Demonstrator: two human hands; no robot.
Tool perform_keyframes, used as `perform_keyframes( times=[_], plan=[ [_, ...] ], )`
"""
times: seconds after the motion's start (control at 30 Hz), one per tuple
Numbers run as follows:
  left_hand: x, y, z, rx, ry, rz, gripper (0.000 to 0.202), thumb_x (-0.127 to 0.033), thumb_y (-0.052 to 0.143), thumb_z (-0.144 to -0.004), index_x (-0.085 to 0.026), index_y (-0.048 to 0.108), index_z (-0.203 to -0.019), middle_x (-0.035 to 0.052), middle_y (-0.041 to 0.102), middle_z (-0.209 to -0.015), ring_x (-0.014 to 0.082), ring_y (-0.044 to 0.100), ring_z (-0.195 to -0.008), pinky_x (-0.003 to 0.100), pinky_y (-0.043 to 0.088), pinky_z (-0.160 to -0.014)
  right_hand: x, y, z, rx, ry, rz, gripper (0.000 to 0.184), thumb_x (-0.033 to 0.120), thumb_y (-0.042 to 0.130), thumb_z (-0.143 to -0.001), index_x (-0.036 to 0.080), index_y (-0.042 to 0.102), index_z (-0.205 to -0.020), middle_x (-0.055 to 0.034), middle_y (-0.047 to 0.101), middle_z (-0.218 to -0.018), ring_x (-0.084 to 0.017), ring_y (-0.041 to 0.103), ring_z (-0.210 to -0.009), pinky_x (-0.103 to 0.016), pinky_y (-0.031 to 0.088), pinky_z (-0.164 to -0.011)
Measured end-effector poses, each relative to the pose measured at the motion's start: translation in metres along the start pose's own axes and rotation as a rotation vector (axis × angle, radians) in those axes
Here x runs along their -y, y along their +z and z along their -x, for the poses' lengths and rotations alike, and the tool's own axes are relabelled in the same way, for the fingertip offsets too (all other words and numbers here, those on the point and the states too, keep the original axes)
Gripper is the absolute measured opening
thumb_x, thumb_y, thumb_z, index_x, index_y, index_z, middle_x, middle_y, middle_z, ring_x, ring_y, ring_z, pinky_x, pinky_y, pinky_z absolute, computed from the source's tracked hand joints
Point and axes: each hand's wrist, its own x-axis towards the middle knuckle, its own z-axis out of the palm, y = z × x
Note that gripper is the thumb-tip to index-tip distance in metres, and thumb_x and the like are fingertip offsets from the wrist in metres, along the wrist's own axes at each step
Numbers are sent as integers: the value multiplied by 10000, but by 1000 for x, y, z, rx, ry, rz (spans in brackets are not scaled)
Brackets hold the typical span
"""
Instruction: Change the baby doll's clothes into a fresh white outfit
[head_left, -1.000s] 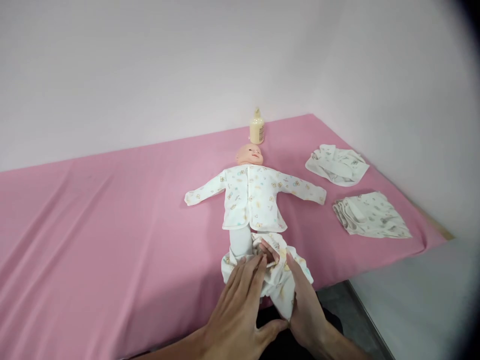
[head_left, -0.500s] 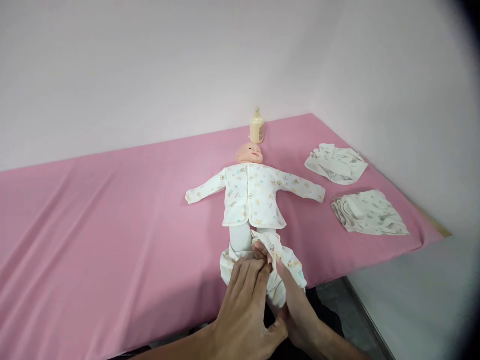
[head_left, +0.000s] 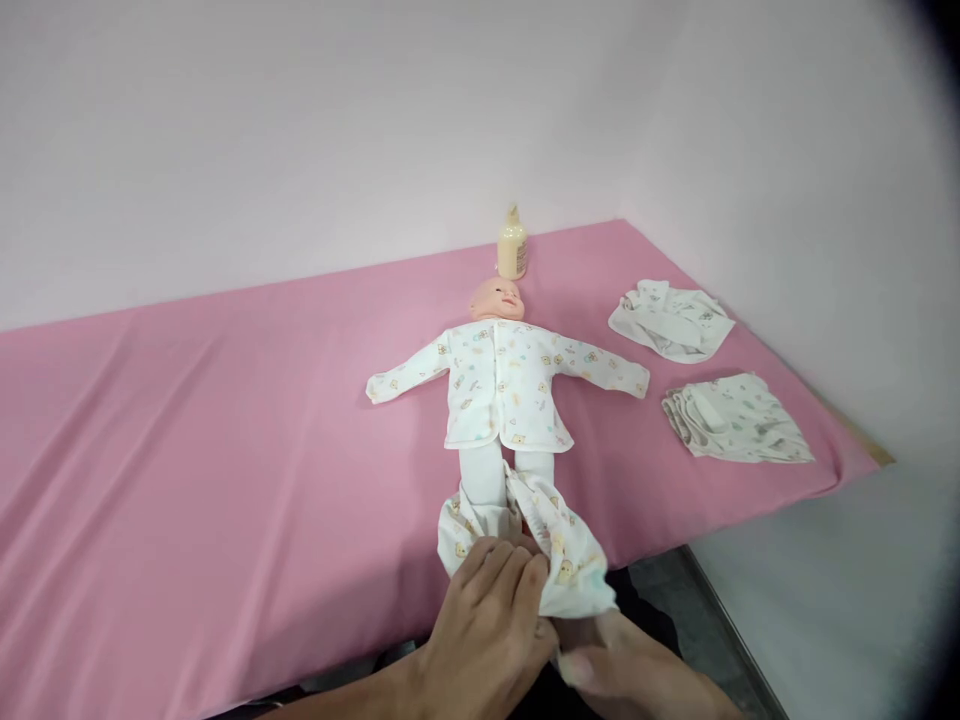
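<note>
Pale walls [head_left: 315, 150] enclosed the station at the back and on the right. Against them stood a worktop [head_left: 300, 460] under a pink cover, wrinkled toward its left end. A doll [head_left: 496, 301] lay face up on it, feet toward the front edge, apparently so positioned to bring both legs within reach of the person. Its printed jacket [head_left: 525, 395] lay flat with both sleeves extended sideways, an arrangement that left the legs exposed below the hem. Printed trousers [head_left: 574, 565] were bunched about the lower legs at the front edge; whether both legs ran inside them could not be told. A folded cloth [head_left: 742, 420] and, behind it, a looser cloth [head_left: 675, 325] lay near the right edge, presumably to keep them accessible without obstructing the doll.

The left hand [head_left: 491, 620] covered the trousers from above, its fingers bent and pressed together, probably to steady the fabric; the tips were hidden, so what they pinched could not be determined. The right hand [head_left: 626, 660] was at the lower trouser end, thumb extended; blur concealed the state of its other fingers. A pump bottle [head_left: 512, 255] stood upright just beyond the doll's head, seemingly clear of the handling zone.
</note>
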Motion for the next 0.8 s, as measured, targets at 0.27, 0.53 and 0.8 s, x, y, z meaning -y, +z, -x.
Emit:
perform_keyframes(
  times=[0.27,0.53,0.8],
  plan=[
    [10,-25,-7,158,-55,135,253,-28,461,-786,-182,491,-984,41,594,-915,201,548,-867,372,518,-803,11,-41,37,-389,-309,1126,620,184,732,-787,333,557,-1363,-92,534,-1387,-296,487,-1291,-474,374,-1100],
    [23,-37,-7,347,-65,267,309,-41,492,-808,-202,520,-1071,20,587,-1033,171,529,-998,334,470,-954,11,-35,-12,-53,-541,1519,736,86,608,-824,317,385,-1486,-72,607,-1311,-265,520,-1232,-436,403,-1069],
    [37,-37,-2,361,-124,209,303,-34,469,-809,-194,517,-1062,33,567,-1000,197,500,-984,382,457,-923,-5,-36,-8,-306,-334,1052,354,266,631,-877,275,587,-1228,-64,607,-1184,-200,608,-996,-317,517,-843]
  ],
)
